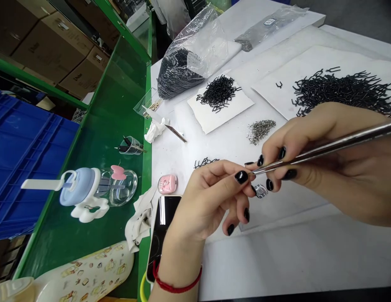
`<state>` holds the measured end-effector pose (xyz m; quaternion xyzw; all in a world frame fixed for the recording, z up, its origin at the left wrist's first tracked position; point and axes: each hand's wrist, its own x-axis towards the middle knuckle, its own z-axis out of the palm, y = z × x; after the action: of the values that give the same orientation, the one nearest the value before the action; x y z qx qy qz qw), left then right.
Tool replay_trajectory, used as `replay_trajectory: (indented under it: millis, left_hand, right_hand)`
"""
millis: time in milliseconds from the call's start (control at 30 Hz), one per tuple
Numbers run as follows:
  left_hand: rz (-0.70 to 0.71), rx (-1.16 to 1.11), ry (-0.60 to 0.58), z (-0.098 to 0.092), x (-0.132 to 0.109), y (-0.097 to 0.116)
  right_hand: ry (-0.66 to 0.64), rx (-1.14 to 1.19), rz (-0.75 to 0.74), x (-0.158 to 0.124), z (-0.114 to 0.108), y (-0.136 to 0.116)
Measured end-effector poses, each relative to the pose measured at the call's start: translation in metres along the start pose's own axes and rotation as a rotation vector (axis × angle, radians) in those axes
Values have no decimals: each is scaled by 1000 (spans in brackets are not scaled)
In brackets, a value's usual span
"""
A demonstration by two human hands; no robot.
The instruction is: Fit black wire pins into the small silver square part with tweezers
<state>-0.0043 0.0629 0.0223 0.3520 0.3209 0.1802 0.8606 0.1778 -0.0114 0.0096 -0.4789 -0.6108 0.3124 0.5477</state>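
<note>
My left hand [211, 197] hovers over the white table [277, 260], thumb and forefinger pinched on a tiny black clip [249, 163] that barely shows. My right hand [327, 159] grips steel tweezers [327, 147], whose tips meet the left fingertips. Just below the fingers lies a small shiny clear piece [261, 191]. A few black clips [206, 162] rest on the table beside the left hand. A small heap of tiny metal parts [261, 129] lies beyond.
A big pile of black clips [343, 90] lies far right, a smaller pile on a white sheet [219, 93], a plastic bag of clips [185, 63] behind. A phone [162, 226], pink case [167, 183], cloth [140, 218] and water bottle [97, 191] sit left; blue crates [22, 147] beyond.
</note>
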Motion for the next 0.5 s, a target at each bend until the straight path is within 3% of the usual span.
replay_trajectory:
  millis: [267, 500]
  left_hand:
    - [-16, 52, -15, 0, -2, 0]
    - [-25, 78, -11, -1, -2, 0]
  right_hand:
    - [-9, 140, 38, -1, -1, 2]
    - [-26, 69, 64, 2, 1, 0]
